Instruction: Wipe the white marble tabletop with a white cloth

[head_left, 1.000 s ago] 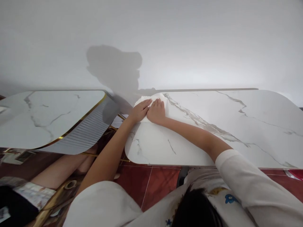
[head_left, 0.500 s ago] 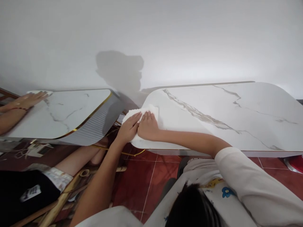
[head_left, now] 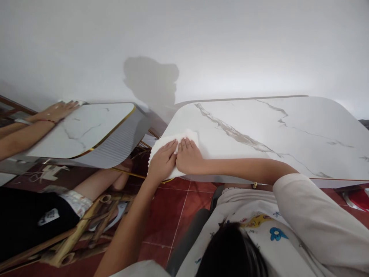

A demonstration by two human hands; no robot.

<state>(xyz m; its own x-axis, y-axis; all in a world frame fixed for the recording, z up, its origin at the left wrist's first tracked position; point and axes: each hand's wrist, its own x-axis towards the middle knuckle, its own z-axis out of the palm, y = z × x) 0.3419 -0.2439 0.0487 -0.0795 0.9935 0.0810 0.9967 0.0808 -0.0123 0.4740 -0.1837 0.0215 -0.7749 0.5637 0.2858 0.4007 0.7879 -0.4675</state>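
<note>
A white cloth [head_left: 188, 136] lies on the near left corner of a white marble-patterned table [head_left: 259, 123] and hangs over its edge. My left hand [head_left: 163, 161] rests flat on the cloth at the corner, fingers stretched out. My right hand [head_left: 188, 157] lies beside it, touching it, fingers also flat on the cloth. Both hands press the cloth onto the table's edge.
A second marble-topped table with a gold rim [head_left: 86, 130] stands to the left. Another person's hand [head_left: 54, 112] lies flat on it with a cloth under the fingertips; their legs [head_left: 95, 184] show below. Red floor tiles [head_left: 173, 219] and wooden chair parts [head_left: 80, 231] lie beneath. A white wall stands behind.
My hands have slid the cloth from the far part of the table's left corner toward the near edge. The other person's hand has come into view on the left table.
</note>
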